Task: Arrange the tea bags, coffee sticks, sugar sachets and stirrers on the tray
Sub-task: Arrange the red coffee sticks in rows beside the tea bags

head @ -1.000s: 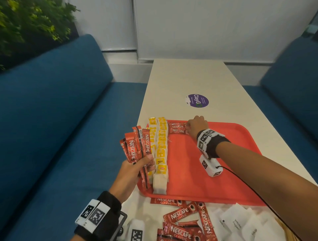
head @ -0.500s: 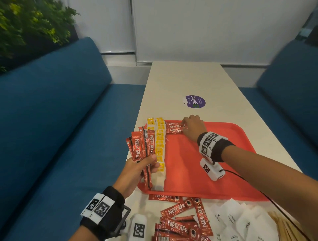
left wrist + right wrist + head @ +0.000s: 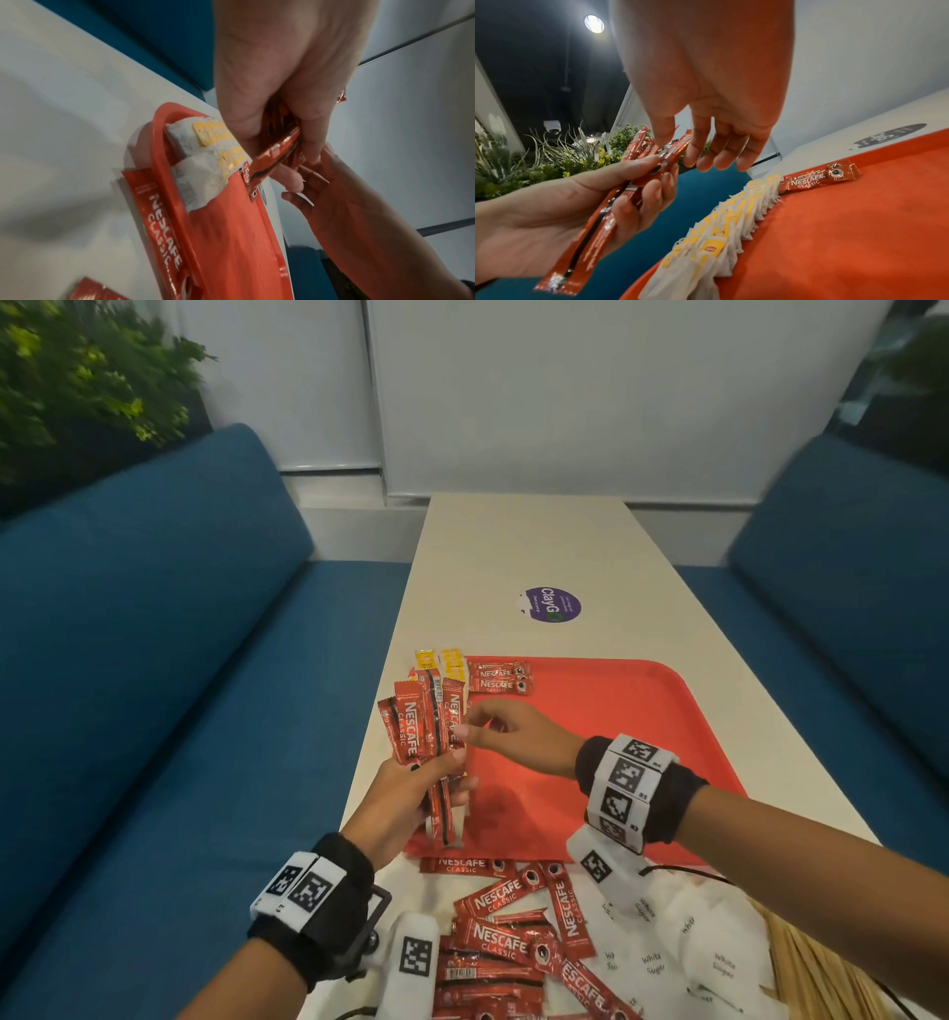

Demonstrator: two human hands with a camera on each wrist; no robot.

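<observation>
I fan a bunch of red coffee sticks (image 3: 418,737) in my left hand (image 3: 411,793), gripped upright at the tray's (image 3: 642,711) nine o'clock so my right hand (image 3: 518,737), fingers loosely spread, can pluck one. Two glossy sticks (image 3: 500,679) already lie at eleven o'clock beside the tea bags (image 3: 731,219).
</observation>
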